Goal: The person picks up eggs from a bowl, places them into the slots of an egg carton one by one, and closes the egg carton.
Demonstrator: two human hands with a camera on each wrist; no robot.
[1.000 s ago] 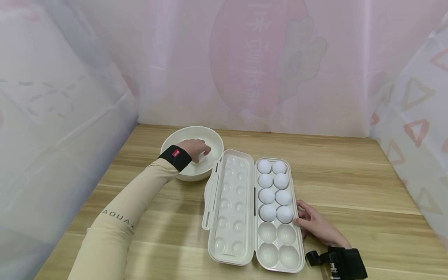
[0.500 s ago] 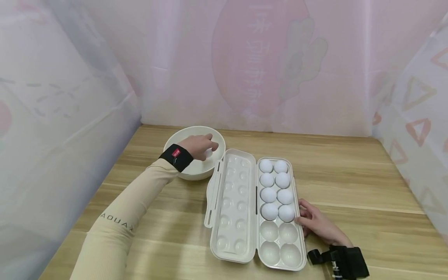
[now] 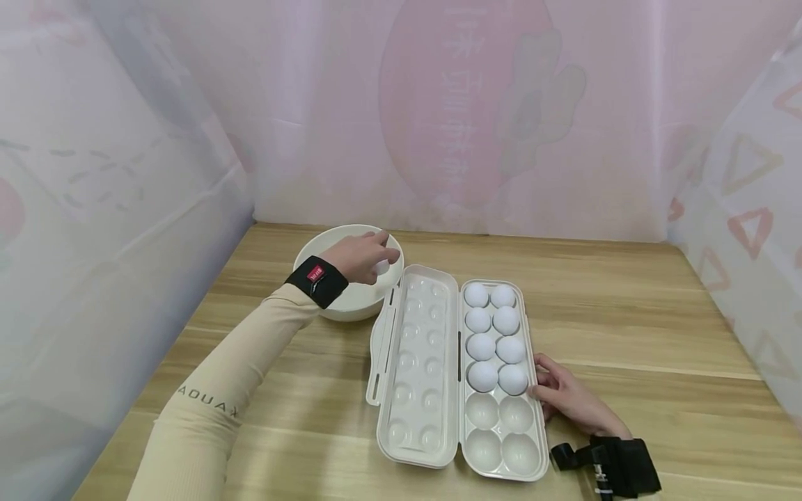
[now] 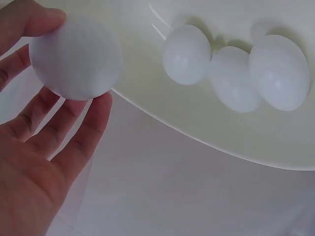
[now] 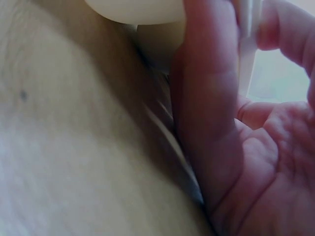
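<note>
Pale wood grain covers the worktop (image 3: 626,313), which carries an open egg box (image 3: 501,473) with its lid folded out to the left. Behind and to the left of it stands a white bowl (image 3: 313,247). The box tray holds eight eggs (image 3: 481,346) in its four far rows; the four nearest cups are bare, so the filling looks about two thirds done. Three more eggs (image 4: 231,73) lie in the bowl. The left hand (image 3: 357,256) hovers over the bowl rim, its grip a pinch of thumb and fingertips round one white egg (image 4: 75,57). The right hand (image 3: 567,396) rests against the box's right edge, fingers curled on the rim.
</note>
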